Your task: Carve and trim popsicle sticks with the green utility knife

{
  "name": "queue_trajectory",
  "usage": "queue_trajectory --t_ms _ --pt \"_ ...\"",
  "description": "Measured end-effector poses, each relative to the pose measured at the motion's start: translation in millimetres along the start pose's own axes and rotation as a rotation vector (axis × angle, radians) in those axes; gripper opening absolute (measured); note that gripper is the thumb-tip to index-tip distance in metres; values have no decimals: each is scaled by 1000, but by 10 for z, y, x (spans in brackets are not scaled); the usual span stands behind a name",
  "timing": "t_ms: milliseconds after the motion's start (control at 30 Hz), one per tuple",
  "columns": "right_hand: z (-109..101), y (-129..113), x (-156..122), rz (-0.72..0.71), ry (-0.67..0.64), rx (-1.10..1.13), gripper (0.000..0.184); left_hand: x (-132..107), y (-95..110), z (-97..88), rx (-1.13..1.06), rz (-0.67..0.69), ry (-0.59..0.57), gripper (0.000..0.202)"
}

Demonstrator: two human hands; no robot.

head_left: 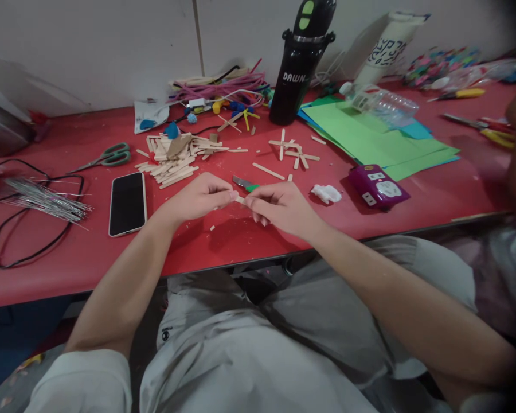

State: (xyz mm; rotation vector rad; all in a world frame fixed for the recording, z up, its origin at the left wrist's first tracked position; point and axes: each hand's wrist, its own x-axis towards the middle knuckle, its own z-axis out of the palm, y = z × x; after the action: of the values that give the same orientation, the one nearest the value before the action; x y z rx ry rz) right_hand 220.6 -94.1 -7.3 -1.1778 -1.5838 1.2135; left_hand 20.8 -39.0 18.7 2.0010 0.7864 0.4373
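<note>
Between my two hands is a short wooden craft stick (241, 200), pinched at one end by my left hand (206, 196) and at the other by my right hand (279, 207). Both hands are closed on it just above the table's front part. A utility knife (243, 183) with a green handle lies right behind my fingers, partly hidden by my right hand. Farther back, a loose pile of craft sticks (176, 156) spreads over the table. Joined sticks in crossed shapes (298, 152) lie to the right, with a single stick (268, 171) nearer to me.
On the left are a phone (128, 204), green-handled scissors (107, 158) and a bundle of wires (51, 198). A black bottle (298, 71) stands at the back. To the right lie green paper sheets (370, 132), a purple case (376, 187) and a white wad (326, 193).
</note>
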Motion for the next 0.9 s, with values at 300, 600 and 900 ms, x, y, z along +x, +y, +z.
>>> queue_trajectory --t_ms 300,600,900 --pt "-31 29 -18 -99 -43 -87 19 -13 -14 -27 -25 -11 3 42" --pt "-57 -14 -19 -359 -5 -469 20 3 -14 -1 -43 -57 -39 41" --pt "-32 4 -20 -335 -30 -454 21 18 -8 16 -54 -94 -43 37"
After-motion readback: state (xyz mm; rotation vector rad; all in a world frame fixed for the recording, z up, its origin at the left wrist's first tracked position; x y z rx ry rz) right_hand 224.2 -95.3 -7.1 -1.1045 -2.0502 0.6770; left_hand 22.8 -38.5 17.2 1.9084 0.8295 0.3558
